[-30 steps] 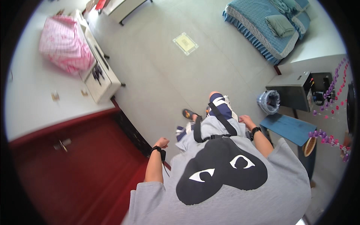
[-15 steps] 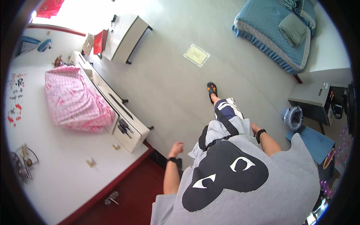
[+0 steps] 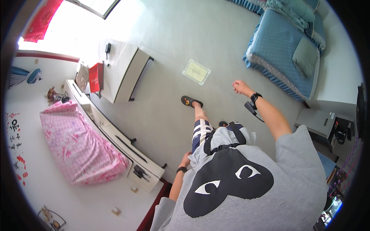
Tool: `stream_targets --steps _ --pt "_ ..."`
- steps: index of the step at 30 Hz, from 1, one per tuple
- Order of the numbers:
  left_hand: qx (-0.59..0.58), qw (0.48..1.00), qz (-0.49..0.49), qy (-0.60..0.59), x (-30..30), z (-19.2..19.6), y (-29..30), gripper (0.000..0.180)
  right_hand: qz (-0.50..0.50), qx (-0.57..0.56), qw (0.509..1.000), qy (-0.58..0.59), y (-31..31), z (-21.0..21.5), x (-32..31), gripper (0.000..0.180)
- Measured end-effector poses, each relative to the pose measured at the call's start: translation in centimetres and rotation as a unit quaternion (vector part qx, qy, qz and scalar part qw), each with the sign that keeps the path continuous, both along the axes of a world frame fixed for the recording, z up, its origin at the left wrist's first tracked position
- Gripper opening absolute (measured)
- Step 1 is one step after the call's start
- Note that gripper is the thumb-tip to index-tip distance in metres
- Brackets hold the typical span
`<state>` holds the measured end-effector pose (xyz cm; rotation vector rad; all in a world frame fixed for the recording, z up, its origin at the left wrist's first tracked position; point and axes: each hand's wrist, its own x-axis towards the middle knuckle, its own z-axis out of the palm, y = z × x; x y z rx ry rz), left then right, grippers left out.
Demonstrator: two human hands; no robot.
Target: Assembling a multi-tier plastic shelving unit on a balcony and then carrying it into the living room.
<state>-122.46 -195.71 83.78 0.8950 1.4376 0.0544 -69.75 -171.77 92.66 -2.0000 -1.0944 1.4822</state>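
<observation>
My right hand [image 3: 242, 87] is stretched forward over the floor, fingers curled in, with nothing visible in them. A black band [image 3: 255, 97] circles that wrist, and a small dark device [image 3: 249, 107] with a cable hangs beside it. My left hand [image 3: 185, 159] is low at my side, next to my striped shorts [image 3: 201, 133]; its fingers are mostly hidden. Another black band [image 3: 182, 169] is on the left wrist. One foot in a dark clog [image 3: 191, 101] is stepped out in front of me.
A pale yellow framed rectangle [image 3: 196, 72] lies on the grey floor ahead. To the left stand a white desk [image 3: 119, 71] and a long white cabinet [image 3: 115, 134] by a pink cloth cover [image 3: 79, 144]. A blue bed [image 3: 279, 50] and a grey cabinet [image 3: 316, 113] are at right.
My right arm has swung forward, away from my hip, and my left hand has dropped back to my side. The other leg is now in front, and the room has shifted in view.
</observation>
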Motion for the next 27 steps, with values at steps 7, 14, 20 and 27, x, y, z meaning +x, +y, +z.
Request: stream_targets --steps 7,14,20,27 --pt "0.098 0.991 -0.067 -0.061 -4.2 2.3 26.1 0.035 0.007 -0.202 0.975 0.092 -6.5 -7.2 0.4 0.02" --pt "0.009 0.988 -0.118 0.098 -6.3 6.5 57.2 0.036 -0.093 -0.096 0.991 -0.002 -0.9 -10.3 -9.1 0.033" --pt "0.041 0.998 -0.002 0.052 -6.1 7.2 77.0 0.036 -0.093 -0.197 0.976 0.009 23.0 -8.4 -10.7 0.032" --pt "0.294 0.892 -0.337 -0.073 -8.1 0.7 82.4 0.033 -0.081 -0.238 0.967 0.046 65.5 -5.0 -0.8 0.028"
